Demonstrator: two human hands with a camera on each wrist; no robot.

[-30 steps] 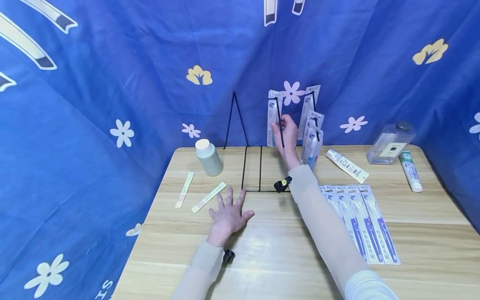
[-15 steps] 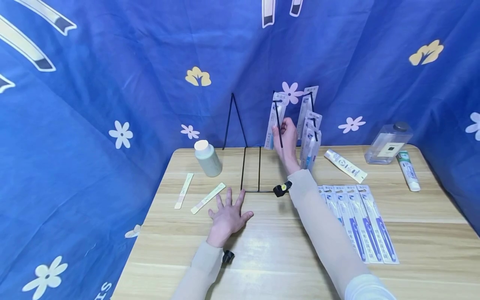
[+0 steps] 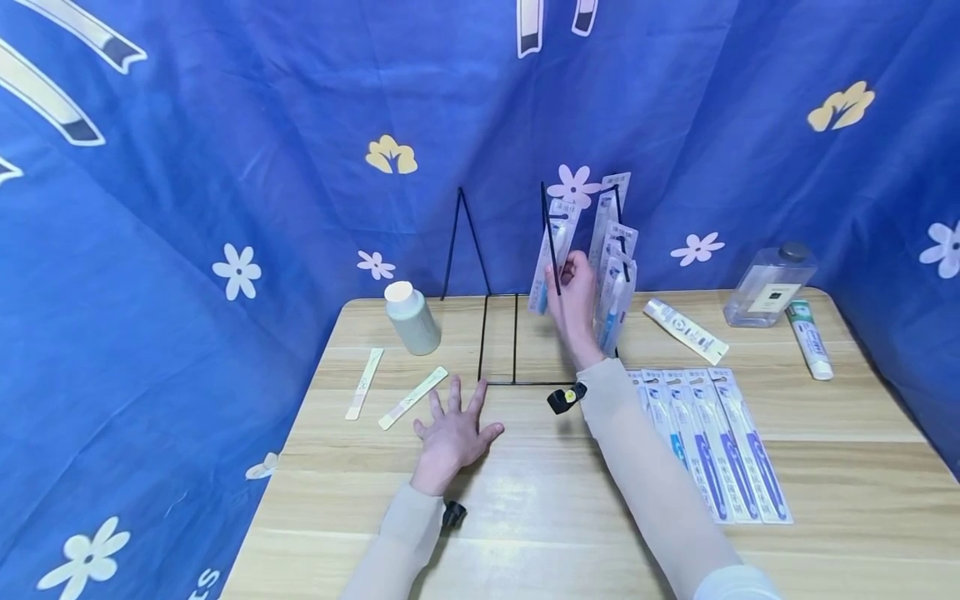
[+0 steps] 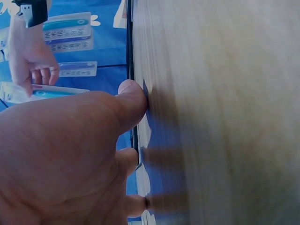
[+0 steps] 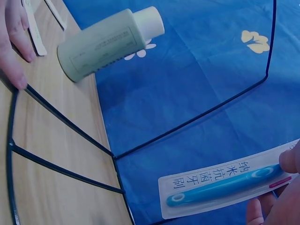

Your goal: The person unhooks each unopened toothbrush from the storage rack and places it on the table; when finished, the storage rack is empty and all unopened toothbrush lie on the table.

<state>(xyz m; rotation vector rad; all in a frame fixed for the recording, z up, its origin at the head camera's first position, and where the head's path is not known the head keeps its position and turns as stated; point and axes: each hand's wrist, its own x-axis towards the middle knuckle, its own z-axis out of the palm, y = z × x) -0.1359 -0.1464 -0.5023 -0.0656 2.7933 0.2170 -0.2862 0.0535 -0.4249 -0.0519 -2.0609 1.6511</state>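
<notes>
My right hand (image 3: 573, 300) pinches a packaged toothbrush (image 3: 542, 279) by its side, between thumb and curled fingers. The toothbrush has a blue handle, seen through clear plastic in the right wrist view. Its pack tilts with the top to the right, right by a prong of the black wire rack (image 3: 514, 340). Several more packaged toothbrushes (image 3: 617, 304) hang on the rack's right-hand prongs, close to my right hand. My left hand (image 3: 453, 437) rests flat on the table with fingers spread, its fingertips at the rack's front bar.
A green bottle with a white cap (image 3: 412, 321) and two thin sachets (image 3: 364, 385) are on the left. A row of packaged toothbrushes (image 3: 738, 450), a white tube (image 3: 684, 330), a clear bottle (image 3: 771, 287) and a toothpaste tube (image 3: 810, 342) lie or stand on the right.
The toothbrush pack in my right hand has come down from the top of the prong and tilted to the right. The right hand has lowered slightly; the left hand stays put.
</notes>
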